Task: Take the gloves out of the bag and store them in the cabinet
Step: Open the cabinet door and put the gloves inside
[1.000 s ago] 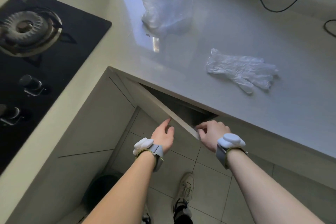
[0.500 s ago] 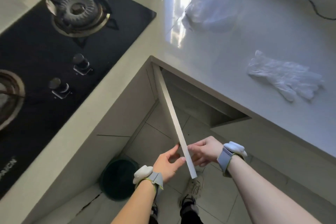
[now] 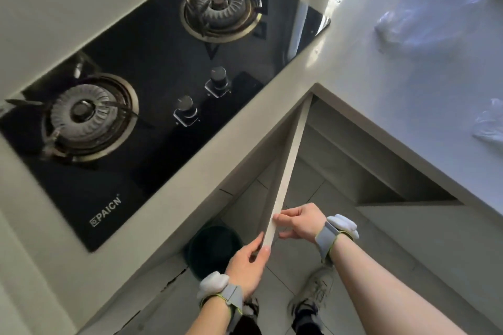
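door: swung wide open, free edge at 6 o'clock
left hand: thumb and fingers pinching door edge
right hand: fingers curled on same edge
gloves: on counter, 3 o'clock, barely in view
bag: 1 o'clock
risk: door may overswing into hob-side cabinet; gloves out of sight, reach may miss

We saw a pale glossy stone countertop carrying a crumpled clear plastic bag, translucent disposable gloves and an inset black glass gas hob.
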`<state>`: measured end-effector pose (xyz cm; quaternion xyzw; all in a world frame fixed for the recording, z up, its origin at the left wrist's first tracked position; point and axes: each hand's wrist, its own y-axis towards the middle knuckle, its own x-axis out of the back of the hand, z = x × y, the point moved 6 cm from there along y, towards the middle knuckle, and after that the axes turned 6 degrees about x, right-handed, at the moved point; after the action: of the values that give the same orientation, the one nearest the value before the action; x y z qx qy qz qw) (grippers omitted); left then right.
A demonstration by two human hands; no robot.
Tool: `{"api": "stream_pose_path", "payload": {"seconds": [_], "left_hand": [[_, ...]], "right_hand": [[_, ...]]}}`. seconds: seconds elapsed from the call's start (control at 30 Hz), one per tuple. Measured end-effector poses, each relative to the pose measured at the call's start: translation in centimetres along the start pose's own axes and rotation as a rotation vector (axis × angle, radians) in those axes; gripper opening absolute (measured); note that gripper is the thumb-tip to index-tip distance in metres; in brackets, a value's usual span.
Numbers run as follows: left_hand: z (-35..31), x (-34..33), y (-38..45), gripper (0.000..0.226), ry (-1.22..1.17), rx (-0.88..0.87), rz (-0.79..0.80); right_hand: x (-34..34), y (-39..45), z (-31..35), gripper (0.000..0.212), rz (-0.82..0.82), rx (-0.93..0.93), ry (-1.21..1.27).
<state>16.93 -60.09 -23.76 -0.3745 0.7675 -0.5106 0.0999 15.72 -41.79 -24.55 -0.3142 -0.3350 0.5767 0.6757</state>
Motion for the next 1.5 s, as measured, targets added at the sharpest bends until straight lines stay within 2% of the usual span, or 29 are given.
{"api": "stream_pose_path", "payload": {"seconds": [0.07, 0.27, 0.37, 0.43, 0.6, 0.73, 0.83, 1.0, 1.2, 1.3, 1.43, 1.5], "left_hand": [[0.0, 1.7, 0.4, 0.045, 0.001, -0.011, -0.050], [1.3, 7.4, 1.4, 0.037, -0.218, 0.033, -0.233], [1.7, 9.1, 1.9, 0.040, -0.308, 0.058, -0.257], [1.9, 9.7, 2.4, 0.044, -0.382, 0.083, -0.246], [2.6, 10.4, 3.0, 0.072, -0.579, 0.145, -0.330], [2.4, 10.2, 3.0, 0.070, -0.697, 0.183, -0.352], [2.1, 10.4, 2.9, 0.063, -0.733, 0.196, -0.375], [2.5, 10.2, 2.8, 0.046, -0.637, 0.248, -0.415], [1.2, 7.7, 1.6, 0.056, -0.559, 0.376, -0.428], [-2.6, 4.5, 1.0, 0.052, -0.438, 0.332, -0.400], [-12.1, -0.4, -0.3, 0.018, -0.338, 0.198, -0.288], [-17.6, -3.2, -1.8, 0.016, -0.288, 0.098, -0.233]], "right_hand": [[-1.3, 0.7, 0.7, 0.031, -0.030, -0.003, -0.010], [-6.0, 2.2, 3.8, 0.058, -0.062, 0.013, -0.047], [-7.4, 2.5, 5.0, 0.070, -0.073, 0.019, -0.055], [-7.8, 2.5, 5.7, 0.070, -0.086, 0.018, -0.033], [-7.9, 2.5, 5.8, 0.057, -0.099, 0.044, -0.004], [-6.9, 2.1, 4.5, 0.046, -0.088, 0.021, 0.008], [-4.9, 1.5, 3.7, 0.039, -0.099, -0.007, 0.053], [0.3, -0.8, 3.0, 0.029, -0.132, -0.032, 0.111], [7.1, -4.3, 3.0, 0.024, -0.179, -0.019, 0.191], [12.3, -7.2, 2.8, 0.022, -0.214, 0.007, 0.253], [19.8, -10.9, 2.1, 0.027, -0.285, 0.036, 0.285], [23.5, -12.8, 1.5, 0.029, -0.314, 0.044, 0.308]]}}
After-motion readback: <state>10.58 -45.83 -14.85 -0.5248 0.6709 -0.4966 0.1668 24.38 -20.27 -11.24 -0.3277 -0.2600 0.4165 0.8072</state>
